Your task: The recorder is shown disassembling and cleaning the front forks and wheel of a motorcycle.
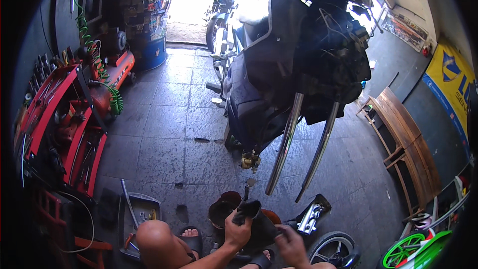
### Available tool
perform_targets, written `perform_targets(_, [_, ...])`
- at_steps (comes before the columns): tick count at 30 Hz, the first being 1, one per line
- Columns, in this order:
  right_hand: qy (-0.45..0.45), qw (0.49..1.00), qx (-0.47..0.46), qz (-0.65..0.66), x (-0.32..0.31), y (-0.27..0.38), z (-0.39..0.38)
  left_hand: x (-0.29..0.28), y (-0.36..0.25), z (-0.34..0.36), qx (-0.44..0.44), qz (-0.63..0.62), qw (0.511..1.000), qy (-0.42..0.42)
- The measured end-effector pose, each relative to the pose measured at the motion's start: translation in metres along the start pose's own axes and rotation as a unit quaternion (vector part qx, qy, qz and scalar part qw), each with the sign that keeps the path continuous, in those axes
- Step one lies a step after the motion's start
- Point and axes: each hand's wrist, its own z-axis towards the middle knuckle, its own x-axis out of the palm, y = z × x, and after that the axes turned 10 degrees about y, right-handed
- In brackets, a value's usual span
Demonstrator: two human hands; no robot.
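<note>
Hidden: I can't make out what sits under the black rag (251, 217); it covers the thing I'm handling, and a thin rod (246, 189) pokes up from behind it. My forearms are cut off by the lower edge.
Left grip: my left hand (237, 230) is clamped on the upper fold of the rag, fingers curled tight over it.
Right grip: my right hand (290, 245) touches the rag's lower right side; fingers bent inward, but whether they pinch the cloth I cannot tell.
Pose: both hands low and close together, left one raised a little higher, my bare knee (158, 241) to the left.
Rag: just above a dark round bowl (222, 209) on the floor, below the motorcycle's two bare fork tubes (286, 142).
Around: a metal tray (144, 206) of tools beside the knee, a wheel (332, 250) at right, a red tool cart (67, 124) far left.
</note>
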Motion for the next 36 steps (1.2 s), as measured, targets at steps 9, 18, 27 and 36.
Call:
perform_targets(9, [-0.060,0.990,-0.038,-0.120,0.056,-0.044,-0.009,0.011,0.004,-0.008,0.015,0.003,1.000,0.022])
perform_targets(18, [0.002,0.964,-0.125,-0.234,0.046,-0.032,-0.015,0.002,0.008,-0.012,-0.067,-0.043,0.996,0.047])
perform_targets(27, [0.022,0.977,-0.129,-0.168,0.040,-0.047,-0.021,0.001,0.081,-0.013,-0.151,-0.287,0.944,0.067])
perform_targets(36, [0.037,0.975,-0.138,-0.172,0.026,-0.063,-0.006,-0.002,0.051,-0.004,-0.168,-0.338,0.916,0.138])
